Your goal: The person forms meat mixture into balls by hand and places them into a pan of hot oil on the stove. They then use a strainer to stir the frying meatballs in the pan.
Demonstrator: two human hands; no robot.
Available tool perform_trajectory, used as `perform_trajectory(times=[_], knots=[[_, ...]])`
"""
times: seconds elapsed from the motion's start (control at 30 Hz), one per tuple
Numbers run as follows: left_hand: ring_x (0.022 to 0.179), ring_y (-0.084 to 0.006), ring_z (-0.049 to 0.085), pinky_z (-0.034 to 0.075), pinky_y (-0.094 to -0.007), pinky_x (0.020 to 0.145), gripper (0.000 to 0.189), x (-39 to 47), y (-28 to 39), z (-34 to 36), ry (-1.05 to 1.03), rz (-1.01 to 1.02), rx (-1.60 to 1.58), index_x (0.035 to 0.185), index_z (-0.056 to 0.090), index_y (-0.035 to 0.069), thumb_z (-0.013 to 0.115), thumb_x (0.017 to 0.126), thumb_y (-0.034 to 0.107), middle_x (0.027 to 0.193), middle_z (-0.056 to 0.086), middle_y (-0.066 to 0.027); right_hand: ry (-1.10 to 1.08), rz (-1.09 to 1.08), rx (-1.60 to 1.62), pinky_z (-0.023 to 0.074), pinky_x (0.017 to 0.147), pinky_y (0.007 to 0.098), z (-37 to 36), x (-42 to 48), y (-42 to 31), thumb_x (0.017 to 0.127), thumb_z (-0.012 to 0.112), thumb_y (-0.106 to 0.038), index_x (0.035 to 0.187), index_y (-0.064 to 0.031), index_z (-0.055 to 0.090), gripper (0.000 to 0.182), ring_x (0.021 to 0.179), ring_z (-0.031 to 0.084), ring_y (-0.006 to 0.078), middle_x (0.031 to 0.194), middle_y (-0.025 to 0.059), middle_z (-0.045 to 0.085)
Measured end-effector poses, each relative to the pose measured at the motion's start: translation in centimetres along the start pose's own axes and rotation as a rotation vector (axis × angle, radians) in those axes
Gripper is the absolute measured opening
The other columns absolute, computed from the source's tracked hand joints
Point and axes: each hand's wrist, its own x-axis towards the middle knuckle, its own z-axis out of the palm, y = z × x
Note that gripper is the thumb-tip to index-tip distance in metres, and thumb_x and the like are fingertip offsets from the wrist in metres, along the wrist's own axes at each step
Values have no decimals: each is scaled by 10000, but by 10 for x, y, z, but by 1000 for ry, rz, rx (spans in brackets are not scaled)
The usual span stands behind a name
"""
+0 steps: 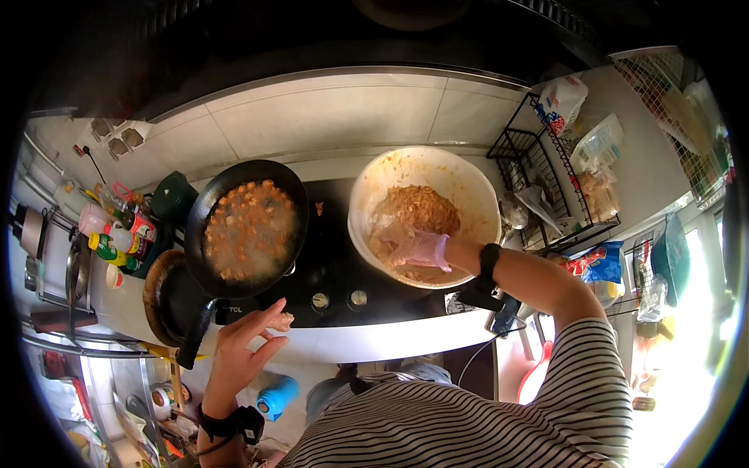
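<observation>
My right hand (409, 247), in a thin translucent plastic glove, reaches into a large white bowl (473, 175). A heap of wet brown minced mixture (424, 207) lies in the bowl, touching the glove; my fingertips are hard to make out. My bare left hand (248, 345) is raised over the counter's front edge, below the pan. A small pale pinkish lump (282, 321) sits among its fingers. Many small browned pieces (248, 225) lie in bubbling liquid in a black frying pan (285, 175), whose handle (198, 333) points toward me.
Under the frying pan sits a second, worn black pan (167, 298). The black cooktop (327, 263) has two knobs at its front. Sauce bottles (123, 234) crowd the left; a black wire rack (529, 152) with bags stands right. A blue bottle (278, 396) is on the floor.
</observation>
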Motion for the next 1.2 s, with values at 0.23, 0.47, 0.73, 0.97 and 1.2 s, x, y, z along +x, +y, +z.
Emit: perform_trajectory(times=[0.23, 0.47, 0.73, 0.97, 1.2], knots=[[813, -155, 648, 514, -239, 665, 501, 43, 11, 18, -22, 41, -158, 1244, 497, 41, 619, 764, -32, 989, 651, -121, 143, -185, 715, 360, 919, 392, 2, -28, -22, 892, 428, -398, 1157, -161, 475, 359, 978, 477, 227, 1016, 65, 514], [848, -113, 622, 500, -221, 686, 473, 110, 22, 58, -7, 102, -398, 1282, 454, 47, 582, 829, 0, 1011, 641, -120, 689, -378, 707, 381, 929, 410, -2, -12, 0, 871, 550, -318, 1235, -151, 467, 410, 1078, 483, 227, 1164, 53, 543], [903, -166, 615, 520, -257, 711, 549, 168, 27, 97, 158, 250, -292, 1281, 470, 124, 625, 771, -7, 1120, 590, -112, 1025, -515, -11, 474, 656, 294, 7, -10, -32, 765, 621, -77, 971, -65, 563, 215, 784, 565, 171, 900, 48, 586], [886, -270, 602, 477, -329, 798, 698, 178, 44, 112, 129, 326, -41, 1341, 386, 160, 621, 708, -19, 1120, 559, -168, 1081, -450, -500, 478, 609, 333, 2, -11, -34, 692, 592, -9, 990, -94, 571, 311, 815, 590, 238, 940, 100, 570], [944, -328, 561, 452, -345, 837, 729, 178, 38, 125, 149, 302, -78, 1357, 356, 166, 606, 703, -40, 1095, 552, -179, 1059, -604, 61, 474, 591, 302, 9, -3, -43, 828, 527, -75, 895, -79, 614, 110, 734, 613, 237, 843, 106, 632]])
